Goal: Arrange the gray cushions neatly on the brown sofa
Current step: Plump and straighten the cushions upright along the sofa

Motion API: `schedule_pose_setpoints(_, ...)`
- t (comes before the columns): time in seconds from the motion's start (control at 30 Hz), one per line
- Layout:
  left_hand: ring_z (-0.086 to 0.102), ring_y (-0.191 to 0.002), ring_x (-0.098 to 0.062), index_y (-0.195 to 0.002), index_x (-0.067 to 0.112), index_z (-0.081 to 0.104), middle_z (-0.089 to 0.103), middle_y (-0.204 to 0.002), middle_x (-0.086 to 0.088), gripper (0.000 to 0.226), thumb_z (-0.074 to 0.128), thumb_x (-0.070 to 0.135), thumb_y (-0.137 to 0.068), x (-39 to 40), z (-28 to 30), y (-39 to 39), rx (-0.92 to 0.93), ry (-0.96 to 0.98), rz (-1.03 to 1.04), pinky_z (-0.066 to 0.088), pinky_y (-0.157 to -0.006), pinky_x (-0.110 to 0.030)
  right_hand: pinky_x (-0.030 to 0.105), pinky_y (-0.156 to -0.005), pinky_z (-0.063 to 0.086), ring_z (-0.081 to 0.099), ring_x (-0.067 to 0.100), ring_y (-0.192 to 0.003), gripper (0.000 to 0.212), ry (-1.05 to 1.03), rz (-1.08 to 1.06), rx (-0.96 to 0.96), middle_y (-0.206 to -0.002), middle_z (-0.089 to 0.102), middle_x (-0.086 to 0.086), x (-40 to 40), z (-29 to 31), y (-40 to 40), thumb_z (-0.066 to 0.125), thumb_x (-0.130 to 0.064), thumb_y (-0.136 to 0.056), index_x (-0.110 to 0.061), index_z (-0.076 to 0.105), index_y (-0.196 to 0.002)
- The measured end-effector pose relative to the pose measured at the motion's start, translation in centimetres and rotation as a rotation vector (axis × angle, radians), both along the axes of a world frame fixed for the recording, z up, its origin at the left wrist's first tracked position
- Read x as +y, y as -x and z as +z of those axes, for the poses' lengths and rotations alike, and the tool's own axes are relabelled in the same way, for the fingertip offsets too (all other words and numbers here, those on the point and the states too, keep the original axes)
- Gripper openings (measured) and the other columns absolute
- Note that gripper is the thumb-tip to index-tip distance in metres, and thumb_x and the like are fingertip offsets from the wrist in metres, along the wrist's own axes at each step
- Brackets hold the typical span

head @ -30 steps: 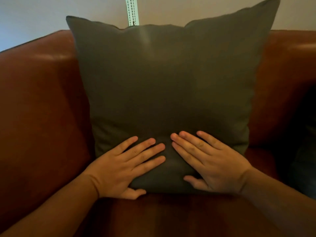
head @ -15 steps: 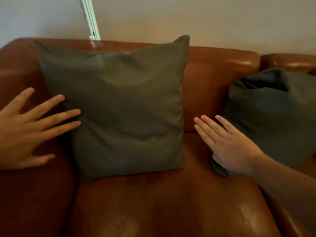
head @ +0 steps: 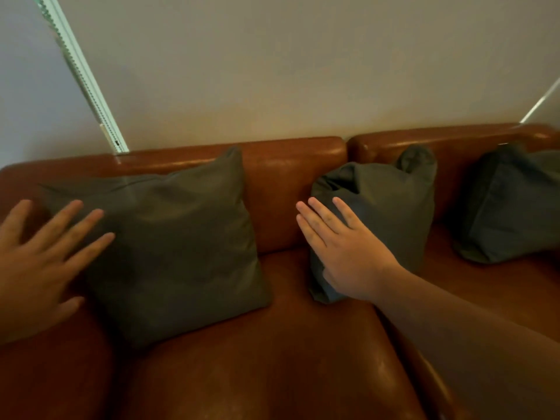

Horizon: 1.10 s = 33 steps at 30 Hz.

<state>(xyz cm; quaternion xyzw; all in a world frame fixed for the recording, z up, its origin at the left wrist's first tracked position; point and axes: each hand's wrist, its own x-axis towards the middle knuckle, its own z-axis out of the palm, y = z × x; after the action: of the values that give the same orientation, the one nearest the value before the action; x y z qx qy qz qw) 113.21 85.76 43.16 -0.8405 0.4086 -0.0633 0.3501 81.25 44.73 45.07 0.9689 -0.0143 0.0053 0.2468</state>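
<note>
A gray cushion [head: 178,253] stands upright against the backrest at the left end of the brown sofa [head: 288,183]. My left hand [head: 39,262] hovers at its left edge with fingers spread, holding nothing. A second gray cushion [head: 391,207] slumps crumpled at the seam between the two seats. My right hand [head: 342,247] lies flat over its left side, fingers straight; whether it touches is unclear. A third gray cushion [head: 509,204] leans on the right seat.
A beige wall rises behind the sofa, with a white blind rail [head: 81,77] at the upper left. The left armrest [head: 45,374] sits below my left hand. The bare leather seat [head: 257,359] spreads in front of the cushions.
Both hands have come off the left cushion. The view has swung right and pulled back. My right hand has moved to the crumpled middle cushion; my left hand has drawn off to the left.
</note>
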Motion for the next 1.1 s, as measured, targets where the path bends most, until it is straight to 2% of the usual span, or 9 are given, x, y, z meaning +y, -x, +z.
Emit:
schedule_pose_setpoints(0.1, -0.005, -0.161, -0.047, -0.169, 0.028, 0.003, -0.008, -0.176, -0.019, 0.125, 0.046, 0.083, -0.065, -6.3, 3.3, 5.4, 0.070, 0.053, -0.180, -0.001, -0.119, -0.082, 0.061, -0.124, -0.014, -0.027, 0.038, -0.157, 0.090, 0.025, -0.012, -0.015, -0.169, -0.030, 0.018, -3.1, 1.3, 2.9, 0.036, -0.045, -0.103, -0.004, -0.019, -0.161)
schedule_pose_setpoints(0.2, 0.013, -0.161, -0.046, -0.165, 0.020, 0.031, 0.017, -0.174, -0.021, 0.109, 0.055, 0.071, -0.071, -12.7, 4.9, 11.1, 0.132, 0.194, -0.430, 0.002, -0.119, -0.079, 0.062, -0.123, -0.016, -0.028, 0.038, -0.156, 0.092, 0.064, -0.057, 0.000, -0.168, -0.031, 0.020, -7.4, 2.4, 6.2, 0.038, -0.044, -0.100, -0.002, -0.016, -0.162)
schedule_pose_setpoints(0.3, 0.020, -0.159, -0.045, -0.159, 0.015, 0.043, 0.029, -0.170, -0.023, 0.097, 0.054, 0.066, -0.077, -18.1, 6.1, 17.0, 0.093, 0.214, -0.393, 0.015, -0.118, -0.081, 0.060, -0.123, -0.020, -0.032, 0.037, -0.155, 0.095, 0.050, -0.130, 0.007, -0.168, -0.033, 0.018, -11.8, 3.5, 9.8, 0.040, -0.046, -0.101, -0.004, -0.018, -0.162)
schedule_pose_setpoints(0.37, 0.007, -0.160, -0.043, -0.163, 0.019, 0.033, 0.019, -0.172, -0.023, 0.094, 0.044, 0.067, -0.084, -21.7, 5.9, 20.0, 0.106, 0.147, -0.384, 0.014, -0.117, -0.081, 0.059, -0.122, -0.022, -0.033, 0.036, -0.154, 0.094, 0.044, -0.166, 0.018, -0.167, -0.035, 0.018, -14.6, 3.8, 12.7, 0.038, -0.048, -0.102, -0.006, -0.021, -0.162)
schedule_pose_setpoints(0.47, -0.035, -0.155, -0.038, -0.165, 0.029, -0.014, -0.027, -0.171, -0.015, 0.095, 0.023, 0.076, -0.091, -26.7, 5.8, 23.1, 0.082, 0.108, -0.315, -0.013, -0.120, -0.076, 0.058, -0.123, -0.021, -0.034, 0.036, -0.154, 0.092, -0.018, -0.189, 0.034, -0.168, -0.034, 0.016, -18.6, 4.6, 16.0, 0.037, -0.047, -0.103, -0.009, -0.022, -0.162)
schedule_pose_setpoints(0.6, 0.009, -0.161, -0.043, -0.166, 0.022, 0.024, 0.014, -0.174, -0.018, 0.098, 0.049, 0.070, -0.084, -33.9, 8.1, 25.9, 0.092, 0.223, -0.320, 0.015, -0.120, -0.077, 0.057, -0.127, -0.011, -0.023, 0.033, -0.159, 0.090, -0.059, -0.215, -0.041, -0.173, -0.023, 0.012, -23.3, 5.7, 17.3, 0.039, -0.050, -0.102, -0.013, -0.012, -0.166)
schedule_pose_setpoints(0.73, -0.033, -0.155, -0.037, -0.159, 0.033, -0.032, -0.036, -0.169, -0.011, 0.100, 0.027, 0.080, -0.094, -38.3, 6.6, 27.5, 0.151, 0.313, -0.112, -0.003, -0.127, -0.064, 0.057, -0.128, -0.005, -0.021, 0.031, -0.160, 0.086, -0.133, -0.292, -0.058, -0.174, -0.023, 0.011, -26.1, 5.5, 17.7, 0.035, -0.051, -0.103, -0.015, -0.011, -0.167)
schedule_pose_setpoints(0.87, -0.035, -0.154, -0.031, -0.151, 0.038, -0.038, -0.043, -0.164, -0.005, 0.093, 0.030, 0.075, -0.099, -41.6, 5.6, 28.2, 0.331, 0.309, -0.018, 0.001, -0.130, -0.054, 0.054, -0.129, -0.004, -0.018, 0.028, -0.161, 0.086, -0.216, -0.349, -0.085, -0.175, -0.020, 0.009, -28.4, 4.8, 17.3, 0.035, -0.054, -0.103, -0.018, -0.010, -0.168)
schedule_pose_setpoints(1.1, -0.007, -0.163, -0.020, -0.168, 0.019, 0.015, -0.004, -0.178, -0.003, 0.064, 0.041, 0.031, -0.111, -47.0, 6.3, 24.0, 0.469, 0.524, -0.257, 0.003, -0.128, -0.030, 0.051, -0.129, -0.004, -0.015, 0.026, -0.162, 0.078, -0.263, -0.356, -0.086, -0.176, -0.018, 0.006, -33.8, 4.5, 13.6, 0.026, -0.055, -0.107, -0.020, -0.009, -0.167)
